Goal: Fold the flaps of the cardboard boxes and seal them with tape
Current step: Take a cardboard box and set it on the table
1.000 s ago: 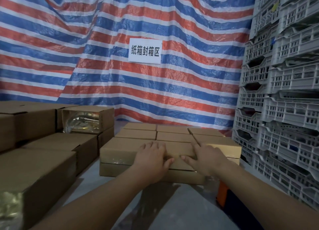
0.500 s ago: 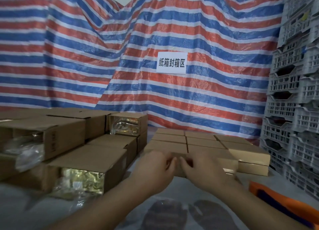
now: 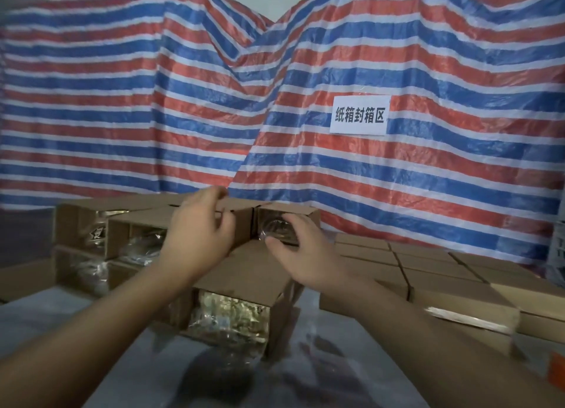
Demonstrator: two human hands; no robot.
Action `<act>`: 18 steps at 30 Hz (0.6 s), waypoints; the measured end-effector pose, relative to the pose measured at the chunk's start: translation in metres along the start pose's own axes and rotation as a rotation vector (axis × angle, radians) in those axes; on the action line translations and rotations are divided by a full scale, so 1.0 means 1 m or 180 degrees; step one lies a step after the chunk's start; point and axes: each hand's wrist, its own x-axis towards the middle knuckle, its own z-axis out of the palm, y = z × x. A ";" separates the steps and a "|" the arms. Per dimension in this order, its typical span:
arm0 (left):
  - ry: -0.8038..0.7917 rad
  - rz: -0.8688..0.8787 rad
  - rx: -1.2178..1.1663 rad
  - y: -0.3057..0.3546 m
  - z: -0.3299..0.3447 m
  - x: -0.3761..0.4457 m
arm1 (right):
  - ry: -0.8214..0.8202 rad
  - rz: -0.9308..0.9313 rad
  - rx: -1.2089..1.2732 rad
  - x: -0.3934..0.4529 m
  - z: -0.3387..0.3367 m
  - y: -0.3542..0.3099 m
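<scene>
Hands reach over the bench point(image 3: 305, 374) toward stacked cardboard boxes point(image 3: 244, 264): the left hand point(image 3: 200, 234) hovers with fingers loosely curled, gripping nothing. The right hand point(image 3: 305, 254), fingers relaxed, seems to touch an open-ended upper box point(image 3: 286, 221), though blur hides contact.

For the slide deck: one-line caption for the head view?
Both hands, left hand and right hand, reach toward an open-ended cardboard box atop a stack, before a striped tarp.
</scene>
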 end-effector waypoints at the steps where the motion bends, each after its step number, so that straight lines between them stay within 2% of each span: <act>1: 0.0187 -0.0162 0.0012 -0.013 -0.010 0.004 | -0.0079 -0.0081 0.0077 0.012 0.010 -0.010; 4: 0.0447 -0.0561 0.0206 -0.052 -0.033 0.004 | -0.0395 -0.0214 0.0135 0.041 0.041 -0.035; 11: -0.0075 -0.2037 0.0293 -0.122 -0.044 -0.006 | -0.0787 0.0121 0.0031 0.072 0.129 -0.064; 14: -0.0307 -0.2281 -0.0041 -0.139 -0.033 -0.003 | -0.0780 0.0206 -0.0059 0.078 0.154 -0.068; 18: -0.0251 -0.2297 -0.0425 -0.145 -0.018 0.002 | -0.0611 0.0039 -0.0539 0.082 0.165 -0.074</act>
